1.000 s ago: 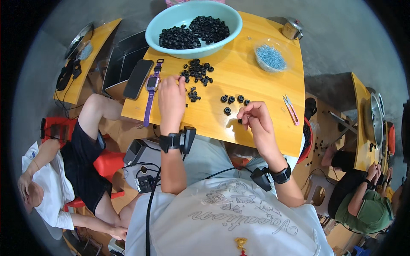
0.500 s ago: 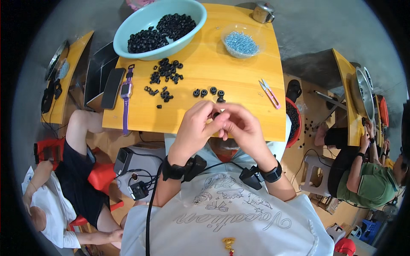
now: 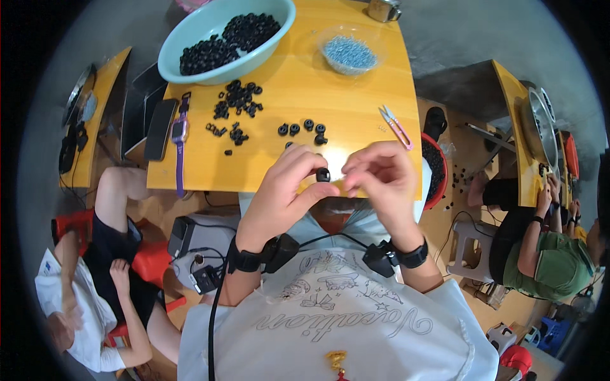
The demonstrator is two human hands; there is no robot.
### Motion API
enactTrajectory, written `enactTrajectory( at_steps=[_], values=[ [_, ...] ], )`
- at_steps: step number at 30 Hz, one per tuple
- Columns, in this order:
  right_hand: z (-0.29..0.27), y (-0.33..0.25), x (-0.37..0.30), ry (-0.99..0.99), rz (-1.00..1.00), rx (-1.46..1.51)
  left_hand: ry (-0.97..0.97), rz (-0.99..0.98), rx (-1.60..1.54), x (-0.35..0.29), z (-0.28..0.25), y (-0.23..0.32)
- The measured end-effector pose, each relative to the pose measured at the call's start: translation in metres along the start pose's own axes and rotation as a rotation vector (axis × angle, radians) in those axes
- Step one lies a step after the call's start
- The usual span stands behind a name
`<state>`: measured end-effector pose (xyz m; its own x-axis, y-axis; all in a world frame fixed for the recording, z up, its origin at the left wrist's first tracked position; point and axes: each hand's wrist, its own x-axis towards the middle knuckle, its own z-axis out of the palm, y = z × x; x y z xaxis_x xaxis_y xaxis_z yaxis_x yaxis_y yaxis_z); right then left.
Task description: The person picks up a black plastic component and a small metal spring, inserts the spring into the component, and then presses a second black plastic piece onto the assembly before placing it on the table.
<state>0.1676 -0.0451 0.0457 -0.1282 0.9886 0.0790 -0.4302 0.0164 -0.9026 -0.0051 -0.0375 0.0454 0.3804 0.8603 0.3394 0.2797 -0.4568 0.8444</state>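
My left hand (image 3: 289,193) is closed on a small black plastic part (image 3: 323,174), pinched between thumb and forefinger above the table's near edge. A light spot shows on the part's side. Just to its right, my right hand (image 3: 381,181) is apart from it, fingers loosely curled and slightly blurred, thumb and forefinger a little apart. I see nothing between them. Beyond my hands stand several round black parts (image 3: 309,125) in a loose group. Farther left lies a pile of smaller black pieces (image 3: 238,97).
A light blue basin (image 3: 166,60) of black parts and a clear bowl (image 3: 351,54) of small bluish pieces stand at the back of the yellow table (image 3: 267,165). Pink-handled thread snips (image 3: 396,127), a purple watch (image 3: 180,136) and a phone (image 3: 161,130) lie nearer. People sit at both sides.
My hands were together around the black part; now the right hand has drawn away to the right, leaving the part in my left. The whole view has shifted slightly.
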Motion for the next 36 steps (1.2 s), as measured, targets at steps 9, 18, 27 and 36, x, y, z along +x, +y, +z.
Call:
enactTrajectory(
  at_steps=[9,18,27,36],
  values=[
    [0.003,0.001,-0.006,-0.063,-0.305,-0.329,0.006,0.153,0.103,-0.001,0.007,0.005],
    [-0.003,0.016,0.001,-0.256,-0.583,-0.682,0.085,0.127,0.064,-0.003,0.004,0.005],
    [0.014,0.028,-0.005,-0.100,0.444,0.241,0.248,0.193,0.131,-0.001,0.007,-0.009],
    [0.039,0.048,0.000,0.103,0.191,0.357,0.255,0.186,0.281,0.006,0.024,-0.007]
  ],
)
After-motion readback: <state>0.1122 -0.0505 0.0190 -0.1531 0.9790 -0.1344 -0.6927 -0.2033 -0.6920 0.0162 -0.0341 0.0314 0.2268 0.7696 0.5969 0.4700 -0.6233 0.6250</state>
